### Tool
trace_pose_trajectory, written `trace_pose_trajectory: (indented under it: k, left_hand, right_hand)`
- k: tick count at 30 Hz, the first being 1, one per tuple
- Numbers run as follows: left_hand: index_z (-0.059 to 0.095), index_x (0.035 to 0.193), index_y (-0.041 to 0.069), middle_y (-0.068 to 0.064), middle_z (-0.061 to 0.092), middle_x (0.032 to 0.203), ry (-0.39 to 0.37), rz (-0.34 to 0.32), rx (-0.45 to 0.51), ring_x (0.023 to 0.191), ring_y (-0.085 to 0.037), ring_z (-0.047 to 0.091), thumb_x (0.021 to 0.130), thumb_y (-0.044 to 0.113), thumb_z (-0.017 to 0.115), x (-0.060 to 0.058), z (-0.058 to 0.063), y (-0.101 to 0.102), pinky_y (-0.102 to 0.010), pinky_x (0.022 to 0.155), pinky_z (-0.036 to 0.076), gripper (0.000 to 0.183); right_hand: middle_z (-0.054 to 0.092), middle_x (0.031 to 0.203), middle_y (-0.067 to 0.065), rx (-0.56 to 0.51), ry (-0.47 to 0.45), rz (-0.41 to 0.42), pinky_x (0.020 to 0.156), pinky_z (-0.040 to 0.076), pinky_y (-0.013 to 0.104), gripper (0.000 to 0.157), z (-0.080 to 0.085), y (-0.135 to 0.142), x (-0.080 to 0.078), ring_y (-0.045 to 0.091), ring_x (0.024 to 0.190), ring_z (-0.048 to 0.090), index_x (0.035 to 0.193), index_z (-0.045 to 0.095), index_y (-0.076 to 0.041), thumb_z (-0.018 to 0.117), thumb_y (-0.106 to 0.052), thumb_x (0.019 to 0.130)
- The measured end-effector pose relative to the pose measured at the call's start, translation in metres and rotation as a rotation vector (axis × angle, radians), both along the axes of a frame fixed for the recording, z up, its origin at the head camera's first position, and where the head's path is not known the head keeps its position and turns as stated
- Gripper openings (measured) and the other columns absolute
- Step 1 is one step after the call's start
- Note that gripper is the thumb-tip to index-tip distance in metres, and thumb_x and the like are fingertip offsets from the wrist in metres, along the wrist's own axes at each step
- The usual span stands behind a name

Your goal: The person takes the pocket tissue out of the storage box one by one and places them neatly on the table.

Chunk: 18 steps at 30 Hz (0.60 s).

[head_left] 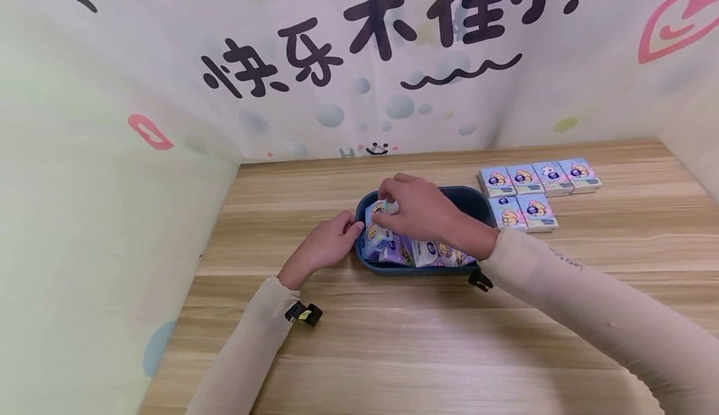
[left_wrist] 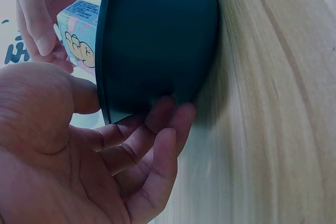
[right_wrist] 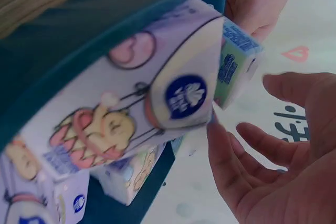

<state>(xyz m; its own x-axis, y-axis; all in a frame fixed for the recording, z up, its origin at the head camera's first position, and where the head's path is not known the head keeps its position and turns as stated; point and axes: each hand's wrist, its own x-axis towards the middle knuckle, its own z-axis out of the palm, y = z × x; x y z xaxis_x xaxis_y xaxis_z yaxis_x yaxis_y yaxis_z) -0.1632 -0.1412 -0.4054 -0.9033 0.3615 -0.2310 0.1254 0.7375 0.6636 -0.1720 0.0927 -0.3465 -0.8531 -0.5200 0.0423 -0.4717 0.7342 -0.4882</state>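
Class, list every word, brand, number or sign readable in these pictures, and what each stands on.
"快乐不倒!": wall sheet.
Wall sheet's top line: cut off.
Smiley, pink heart: wall sheet.
Purple pack: round logo, perhaps "Vinda", blurred.
Blue pack: small print, too blurred.
Right sleeve: small marks, unreadable.
Numbers: none readable.

Bright head pic, soft shadows on table (head_left: pixel 404 346), 2 dimmer wrist pics, R blurry
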Motion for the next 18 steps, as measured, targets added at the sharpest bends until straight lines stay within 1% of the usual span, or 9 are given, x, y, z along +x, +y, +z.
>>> trace_pose_trajectory:
  k: [5, 10, 14, 17, 18]
  left_hand:
    - [0.062, 0.120, 0.008, -0.005, 0.054, 0.080, -0.002, -0.002, 0.017, 0.067, -0.020, 0.050, 0.119, 0.033, 0.048, 0.000, -0.001, -0.001, -0.033, 0.062, 0.038, 0.029]
    - [0.062, 0.120, 0.008, -0.006, 0.055, 0.082, -0.007, 0.001, 0.032, 0.069, -0.021, 0.052, 0.119, 0.033, 0.049, 0.000, -0.001, -0.001, -0.033, 0.063, 0.039, 0.028]
    - [0.062, 0.121, 0.007, -0.007, 0.057, 0.084, -0.018, 0.006, 0.038, 0.071, -0.021, 0.053, 0.119, 0.033, 0.050, 0.001, 0.000, -0.001, -0.033, 0.063, 0.040, 0.029]
    - [0.062, 0.122, 0.007, -0.007, 0.058, 0.085, -0.016, 0.009, 0.036, 0.072, -0.021, 0.053, 0.119, 0.032, 0.049, 0.002, 0.000, 0.000, -0.033, 0.064, 0.040, 0.029]
    - [0.062, 0.122, 0.007, -0.007, 0.058, 0.085, -0.014, 0.010, 0.034, 0.072, -0.021, 0.054, 0.119, 0.032, 0.049, 0.002, 0.000, 0.000, -0.033, 0.064, 0.041, 0.029]
  right_hand:
    - [0.072, 0.116, 0.008, 0.040, -0.059, 0.023, 0.091, 0.059, 0.044, 0.038, 0.000, -0.011, 0.003, 0.025, 0.101, 0.069, 0.123, 0.074, -0.006, 0.082, -0.035, 0.100]
    - [0.073, 0.119, 0.007, 0.054, -0.152, 0.041, 0.090, 0.060, 0.044, 0.034, 0.002, -0.016, 0.005, 0.024, 0.100, 0.069, 0.124, 0.074, -0.007, 0.082, -0.028, 0.098]
    - [0.074, 0.125, 0.008, 0.069, -0.239, 0.044, 0.089, 0.059, 0.042, 0.035, 0.006, -0.014, 0.007, 0.023, 0.098, 0.068, 0.127, 0.073, -0.012, 0.082, -0.025, 0.095]
    - [0.074, 0.130, 0.010, 0.064, -0.269, 0.054, 0.088, 0.058, 0.041, 0.037, 0.008, -0.007, 0.007, 0.022, 0.097, 0.069, 0.130, 0.072, -0.014, 0.081, -0.024, 0.096]
    - [0.074, 0.131, 0.011, 0.060, -0.273, 0.057, 0.090, 0.058, 0.042, 0.037, 0.009, -0.004, 0.007, 0.022, 0.100, 0.070, 0.131, 0.072, -0.014, 0.080, -0.024, 0.096]
